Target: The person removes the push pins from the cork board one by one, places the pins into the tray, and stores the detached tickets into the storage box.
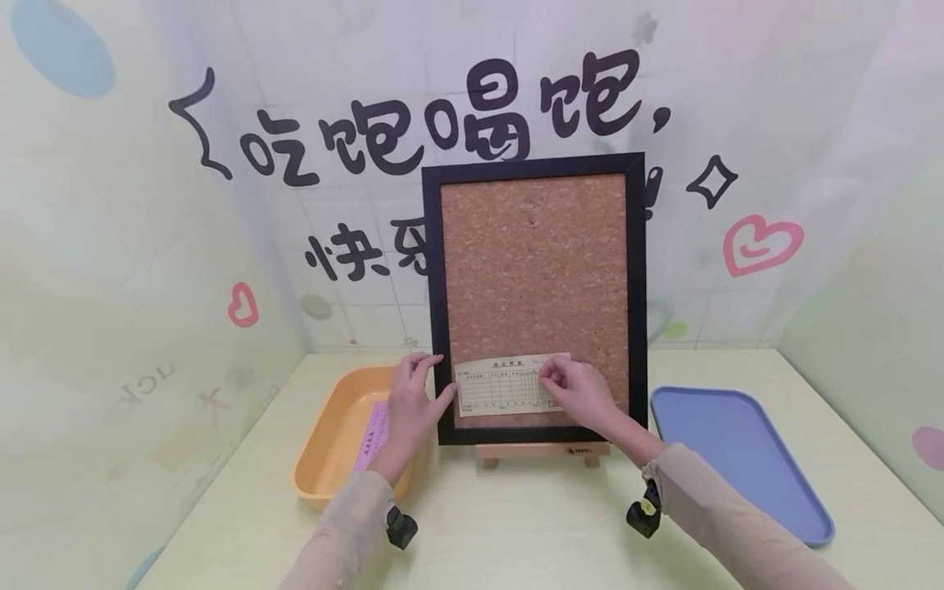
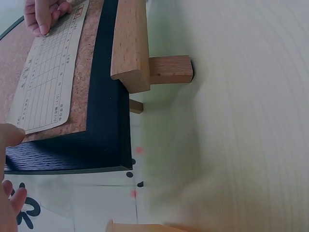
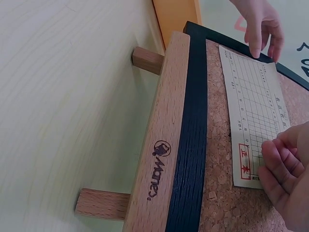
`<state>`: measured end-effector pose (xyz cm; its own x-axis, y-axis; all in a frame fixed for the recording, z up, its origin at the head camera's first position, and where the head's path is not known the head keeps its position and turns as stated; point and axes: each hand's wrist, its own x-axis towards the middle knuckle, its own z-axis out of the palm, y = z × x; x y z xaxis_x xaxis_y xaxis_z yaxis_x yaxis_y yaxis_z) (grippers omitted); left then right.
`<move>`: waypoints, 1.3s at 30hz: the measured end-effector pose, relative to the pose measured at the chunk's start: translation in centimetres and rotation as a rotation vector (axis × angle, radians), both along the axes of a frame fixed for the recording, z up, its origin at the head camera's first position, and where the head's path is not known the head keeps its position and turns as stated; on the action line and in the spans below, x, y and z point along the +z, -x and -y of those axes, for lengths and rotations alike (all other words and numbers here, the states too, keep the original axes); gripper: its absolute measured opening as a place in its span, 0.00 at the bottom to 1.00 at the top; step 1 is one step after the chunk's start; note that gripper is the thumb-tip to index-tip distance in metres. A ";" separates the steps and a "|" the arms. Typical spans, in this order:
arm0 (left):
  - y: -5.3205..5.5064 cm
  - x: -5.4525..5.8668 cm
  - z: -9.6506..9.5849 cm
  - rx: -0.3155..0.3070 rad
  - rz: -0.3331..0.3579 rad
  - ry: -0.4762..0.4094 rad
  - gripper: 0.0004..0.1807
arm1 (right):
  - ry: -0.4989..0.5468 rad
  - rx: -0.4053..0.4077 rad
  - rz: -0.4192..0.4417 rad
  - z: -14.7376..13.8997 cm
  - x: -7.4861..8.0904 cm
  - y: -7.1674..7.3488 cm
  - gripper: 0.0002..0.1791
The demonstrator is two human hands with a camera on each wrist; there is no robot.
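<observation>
A cream-coloured printed receipt slip [image 1: 496, 387] lies flat across the lower part of a black-framed cork board [image 1: 537, 270], with a red stamp-like mark [image 3: 245, 162] near one corner. At the slip's left end, my left hand [image 1: 413, 401] touches its edge with the thumb, and the other fingers reach the board's frame. My right hand [image 1: 583, 393] is over the slip's right part, thumb and forefinger pinched together against the paper. Between those fingertips is a tiny pin-like thing, mostly hidden. In the right wrist view the remaining fingers look curled.
A wooden stand [image 1: 542, 450] props the board upright on the pale table. Left of it sits an orange tray [image 1: 317, 459] holding a purple printed slip [image 1: 372, 434]. A blue tray [image 1: 737, 467] is on the right. Behind is a printed wall sheet [image 1: 354, 49].
</observation>
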<state>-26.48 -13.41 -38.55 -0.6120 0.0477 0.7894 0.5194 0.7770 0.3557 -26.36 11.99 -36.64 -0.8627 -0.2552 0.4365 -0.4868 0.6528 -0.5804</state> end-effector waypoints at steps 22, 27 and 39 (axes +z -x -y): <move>0.6 1.6 -1.2 -0.144 0.075 0.143 0.12 | -0.011 -0.001 -0.037 0.1 0.1 -0.1 0.02; 0.6 1.6 -1.3 -0.173 0.097 0.133 0.08 | -0.017 -0.004 -0.028 0.2 0.0 -0.2 0.03; 0.1 1.7 -0.9 -0.212 0.071 0.093 0.06 | -0.027 0.028 0.007 -0.5 -0.1 -0.5 0.03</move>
